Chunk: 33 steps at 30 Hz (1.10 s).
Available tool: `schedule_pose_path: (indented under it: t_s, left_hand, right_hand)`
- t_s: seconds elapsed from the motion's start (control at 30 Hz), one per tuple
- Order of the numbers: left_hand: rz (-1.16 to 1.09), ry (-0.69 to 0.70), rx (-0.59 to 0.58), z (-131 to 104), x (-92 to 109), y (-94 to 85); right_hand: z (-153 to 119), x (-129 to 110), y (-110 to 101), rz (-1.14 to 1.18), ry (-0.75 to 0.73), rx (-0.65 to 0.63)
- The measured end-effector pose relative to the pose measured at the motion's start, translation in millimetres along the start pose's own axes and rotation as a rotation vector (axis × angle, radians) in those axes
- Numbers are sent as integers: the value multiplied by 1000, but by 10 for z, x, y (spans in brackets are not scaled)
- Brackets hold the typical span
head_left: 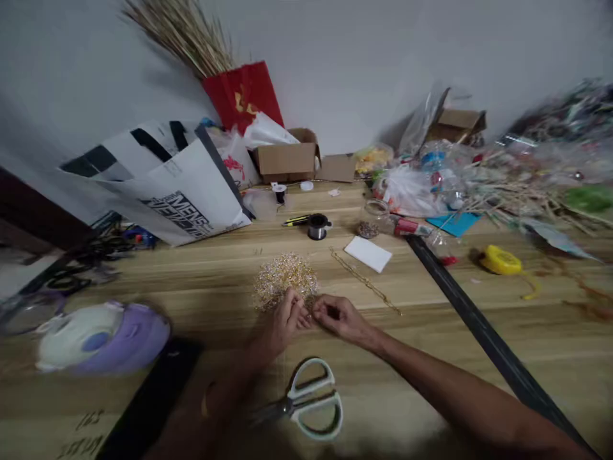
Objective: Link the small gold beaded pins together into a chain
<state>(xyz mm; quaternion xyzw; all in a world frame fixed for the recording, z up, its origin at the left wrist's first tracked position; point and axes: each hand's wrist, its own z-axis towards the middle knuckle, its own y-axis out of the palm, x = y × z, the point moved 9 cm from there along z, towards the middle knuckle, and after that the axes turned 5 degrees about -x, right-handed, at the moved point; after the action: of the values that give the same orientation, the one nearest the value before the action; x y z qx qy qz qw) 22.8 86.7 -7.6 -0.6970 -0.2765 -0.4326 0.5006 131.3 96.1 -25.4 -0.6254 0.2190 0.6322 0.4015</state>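
A glittering gold and clear bunch of what look like small beads on wire (pixel 283 276) lies on the wooden table. At its lower edge, my left hand (pixel 288 314) is closed with the fingertips pinched. My right hand (pixel 341 318) faces it, thumb and forefinger pressed together close to the left fingertips. Whatever lies between the fingers of either hand is too small to make out. White-handled scissors (pixel 313 399) rest nearer to me, below the hands. A gold chain-like strand (pixel 364 280) stretches over the table to the right of the bunch.
Behind the hands are a wire spool (pixel 317 227), a white card (pixel 368 253) and a cardboard box (pixel 286 160). A black strip (pixel 472 313) crosses the right side, near a yellow tape measure (pixel 500 260). On the left are a paper bag (pixel 191 191) and a purple-and-white plush object (pixel 129 338).
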Motion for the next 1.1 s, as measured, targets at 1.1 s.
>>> schedule_pose_path:
  t_s: [1.1]
  left_hand:
    - [-482, -41, -199, 116, -100, 250]
  right_hand:
    - [-26, -85, 11, -94, -62, 18]
